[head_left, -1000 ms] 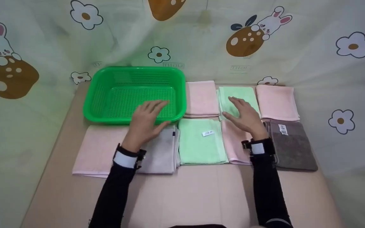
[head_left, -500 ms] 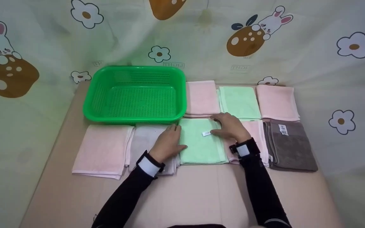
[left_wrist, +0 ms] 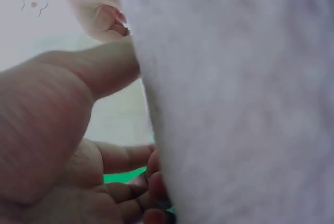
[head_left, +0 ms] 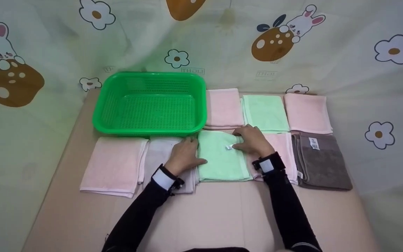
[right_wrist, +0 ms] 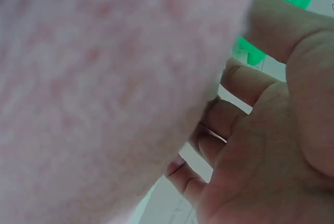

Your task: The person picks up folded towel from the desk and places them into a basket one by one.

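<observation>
At the front green towel [head_left: 219, 166], your left hand [head_left: 183, 155] and right hand [head_left: 253, 141] point thumbs inward, grip unclear; its white tag [head_left: 228, 147] is illegible.

Soft, muted light; faint shadows on tabletop [head_left: 215, 213]; left wrist view: cloth [left_wrist: 235, 98] blurred.

On the patterned backdrop [head_left: 145, 35], along its lower far part, stands a boxed word [head_left: 193, 71] in thin capitals that seems to be LIGHT in mirror writing. A second boxed word [head_left: 266, 74] to its right looks the same; of a third print [head_left: 108, 69], far left, only about TH can be made out. The white label [head_left: 229, 147] on the near green towel [head_left: 219, 162] and the printed tag [head_left: 313, 143] on the dark grey towel [head_left: 324, 164] are too small to read.
</observation>
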Available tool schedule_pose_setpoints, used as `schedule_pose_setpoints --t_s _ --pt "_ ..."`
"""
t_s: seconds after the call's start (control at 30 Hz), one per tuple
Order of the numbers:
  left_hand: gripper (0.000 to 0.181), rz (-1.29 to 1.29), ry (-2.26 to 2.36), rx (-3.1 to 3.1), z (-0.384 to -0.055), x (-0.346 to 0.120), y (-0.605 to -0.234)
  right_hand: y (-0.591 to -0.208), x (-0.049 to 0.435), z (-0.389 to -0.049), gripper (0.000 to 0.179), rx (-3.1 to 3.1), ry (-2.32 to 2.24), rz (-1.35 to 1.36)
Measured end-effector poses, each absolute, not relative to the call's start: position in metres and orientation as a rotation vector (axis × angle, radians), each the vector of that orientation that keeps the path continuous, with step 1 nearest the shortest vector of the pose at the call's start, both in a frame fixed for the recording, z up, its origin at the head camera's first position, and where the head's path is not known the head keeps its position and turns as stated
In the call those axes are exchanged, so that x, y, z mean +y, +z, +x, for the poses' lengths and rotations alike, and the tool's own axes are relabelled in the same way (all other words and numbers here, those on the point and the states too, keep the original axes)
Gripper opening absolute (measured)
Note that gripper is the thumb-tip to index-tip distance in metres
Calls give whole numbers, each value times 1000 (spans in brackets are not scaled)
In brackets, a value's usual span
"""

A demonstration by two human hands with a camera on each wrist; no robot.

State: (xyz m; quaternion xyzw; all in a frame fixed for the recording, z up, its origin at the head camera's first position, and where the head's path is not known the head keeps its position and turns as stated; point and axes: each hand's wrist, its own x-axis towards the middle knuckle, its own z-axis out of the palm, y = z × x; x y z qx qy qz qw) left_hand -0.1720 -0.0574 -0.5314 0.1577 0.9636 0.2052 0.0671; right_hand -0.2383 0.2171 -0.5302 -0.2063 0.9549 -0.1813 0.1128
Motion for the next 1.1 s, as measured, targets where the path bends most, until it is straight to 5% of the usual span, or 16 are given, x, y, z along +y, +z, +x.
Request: schedule_pose_setpoints --t_s 0.2,0.4,0.77,0.97,1.1 --pt "44 577 704 2815 -176 -58 -536 -529 216 -236 38 2811 -524 -632" --pt "29 610 782 2785 -174 -63 -540 -532 209 -236 27 2806 -499 -758" --pt "27 621 1034 2711 -166 -55 -524 -508 215 -231 24 2744 -731 -754" --pt "45 644 1383 2616 -162 -57 -502 -482 232 -227 18 2720 -1059 -819" --pt "33 666 1476 2613 -163 -58 -494 -474 238 -226 17 2697 -1217 -836"
